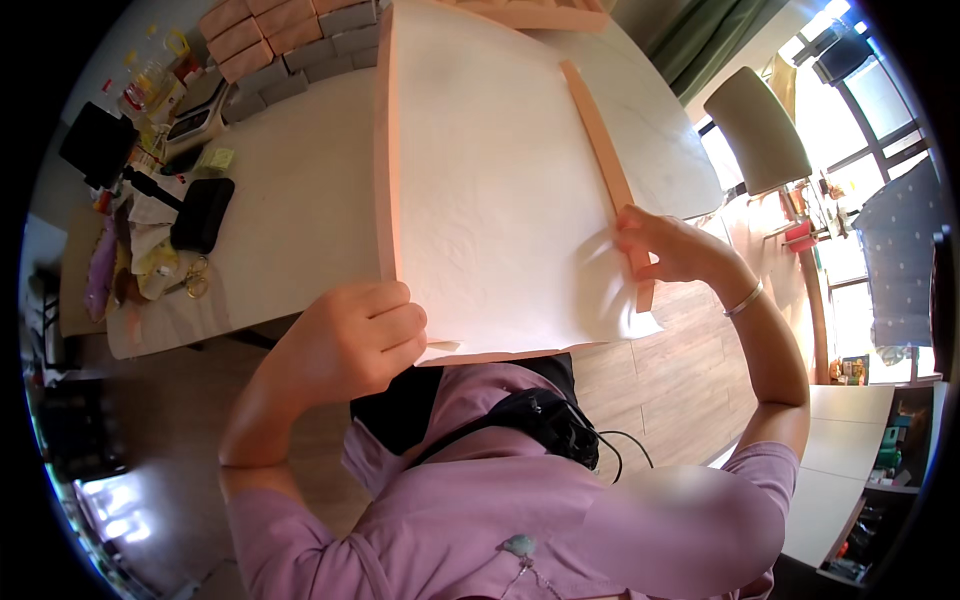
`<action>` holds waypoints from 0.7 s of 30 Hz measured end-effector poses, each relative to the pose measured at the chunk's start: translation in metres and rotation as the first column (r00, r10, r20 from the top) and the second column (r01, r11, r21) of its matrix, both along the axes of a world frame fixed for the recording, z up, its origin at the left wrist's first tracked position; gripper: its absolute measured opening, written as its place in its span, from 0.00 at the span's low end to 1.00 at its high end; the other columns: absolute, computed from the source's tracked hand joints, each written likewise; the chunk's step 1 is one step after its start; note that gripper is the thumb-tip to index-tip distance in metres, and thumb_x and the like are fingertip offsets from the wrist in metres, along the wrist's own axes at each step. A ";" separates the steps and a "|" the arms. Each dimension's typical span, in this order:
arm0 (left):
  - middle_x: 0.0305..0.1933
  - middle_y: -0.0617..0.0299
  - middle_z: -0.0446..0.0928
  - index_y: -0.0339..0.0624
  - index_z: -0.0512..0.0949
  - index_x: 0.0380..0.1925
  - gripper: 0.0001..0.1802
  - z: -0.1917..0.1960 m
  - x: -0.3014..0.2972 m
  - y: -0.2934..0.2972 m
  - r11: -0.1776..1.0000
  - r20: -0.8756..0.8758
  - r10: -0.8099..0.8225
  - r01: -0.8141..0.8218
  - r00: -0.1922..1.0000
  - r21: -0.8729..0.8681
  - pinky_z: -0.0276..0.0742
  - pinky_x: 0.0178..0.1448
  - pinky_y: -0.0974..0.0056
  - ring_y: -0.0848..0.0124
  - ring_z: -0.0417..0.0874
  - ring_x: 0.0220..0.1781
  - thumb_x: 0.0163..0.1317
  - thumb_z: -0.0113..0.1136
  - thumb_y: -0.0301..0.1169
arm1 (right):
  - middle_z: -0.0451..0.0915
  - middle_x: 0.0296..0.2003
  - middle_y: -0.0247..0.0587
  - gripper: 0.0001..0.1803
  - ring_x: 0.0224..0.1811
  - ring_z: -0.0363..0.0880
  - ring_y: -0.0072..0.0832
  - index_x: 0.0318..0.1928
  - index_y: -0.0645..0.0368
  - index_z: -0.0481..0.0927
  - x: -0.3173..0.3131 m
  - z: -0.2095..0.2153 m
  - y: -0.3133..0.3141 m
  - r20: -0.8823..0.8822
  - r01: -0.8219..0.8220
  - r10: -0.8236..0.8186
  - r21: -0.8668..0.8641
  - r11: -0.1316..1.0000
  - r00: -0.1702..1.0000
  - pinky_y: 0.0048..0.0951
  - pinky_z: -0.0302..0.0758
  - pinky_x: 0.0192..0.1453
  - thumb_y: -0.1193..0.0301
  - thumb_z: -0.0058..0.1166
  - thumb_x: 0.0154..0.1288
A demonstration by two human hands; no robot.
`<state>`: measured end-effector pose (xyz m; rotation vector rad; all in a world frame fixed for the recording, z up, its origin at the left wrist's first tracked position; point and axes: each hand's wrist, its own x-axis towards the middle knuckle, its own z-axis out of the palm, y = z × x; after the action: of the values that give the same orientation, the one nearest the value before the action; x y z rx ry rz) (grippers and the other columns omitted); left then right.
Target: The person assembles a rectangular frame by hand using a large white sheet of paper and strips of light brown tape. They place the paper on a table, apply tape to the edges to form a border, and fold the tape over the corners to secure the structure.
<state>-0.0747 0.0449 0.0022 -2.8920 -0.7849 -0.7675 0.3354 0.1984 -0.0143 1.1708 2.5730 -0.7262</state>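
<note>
A large white-faced cardboard sheet [490,180] with folded peach edge strips slants up from my waist over the table. My left hand [360,335] is closed on its near left corner, fingers curled over the peach edge. A small pale flap sticks out beside those knuckles. On the other side, my right hand [675,245] pinches the right-hand peach strip [600,140] near its lower end, thumb and fingers on either face. The strip's near end stands a little away from the white sheet, and a hand shadow falls on the white beside it.
Stacked peach and grey boxes [265,40] stand at the far left of the pale table [280,190]. Nearer lie a black phone stand [203,215], a scale [195,110], gold scissors [197,277] and mixed clutter. A beige chair [757,130] is at the right.
</note>
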 end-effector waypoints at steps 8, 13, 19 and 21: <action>0.30 0.63 0.72 0.40 0.75 0.21 0.09 0.029 0.014 -0.007 0.996 -0.114 0.014 -0.004 0.993 0.093 0.79 0.35 0.63 0.67 0.77 0.35 0.39 0.64 0.27 | 0.73 0.52 0.42 0.22 0.56 0.79 0.42 0.48 0.57 0.85 0.009 -0.011 -0.006 -0.020 -0.273 0.292 0.298 0.915 0.956 0.40 0.80 0.59 0.73 0.76 0.50; 0.30 0.63 0.73 0.40 0.76 0.22 0.09 0.028 0.013 -0.006 0.996 -0.099 0.033 -0.024 0.995 0.084 0.79 0.33 0.63 0.67 0.78 0.34 0.38 0.64 0.27 | 0.70 0.58 0.48 0.21 0.57 0.80 0.43 0.50 0.54 0.86 0.017 -0.020 -0.004 -0.024 -0.294 0.325 0.368 0.882 0.945 0.40 0.81 0.60 0.73 0.73 0.53; 0.30 0.64 0.73 0.40 0.76 0.23 0.08 0.023 0.012 -0.006 0.996 -0.087 0.053 -0.046 0.995 0.074 0.78 0.32 0.63 0.67 0.78 0.34 0.38 0.64 0.27 | 0.67 0.69 0.53 0.17 0.60 0.81 0.48 0.46 0.56 0.87 0.015 -0.015 -0.005 -0.040 -0.251 0.281 0.337 0.907 0.959 0.41 0.84 0.57 0.76 0.71 0.54; 0.30 0.64 0.73 0.40 0.76 0.23 0.09 0.023 0.012 -0.006 0.997 -0.082 0.049 -0.044 0.995 0.071 0.78 0.32 0.63 0.67 0.78 0.34 0.38 0.64 0.27 | 0.65 0.71 0.52 0.16 0.59 0.82 0.48 0.46 0.56 0.87 0.017 -0.019 -0.005 0.007 -0.274 0.290 0.351 0.896 0.957 0.41 0.84 0.55 0.76 0.71 0.55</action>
<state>-0.0623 0.0391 0.0250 -2.8134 -0.7969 -0.6502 0.3524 0.1930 -0.0330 0.8358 2.9073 -0.2395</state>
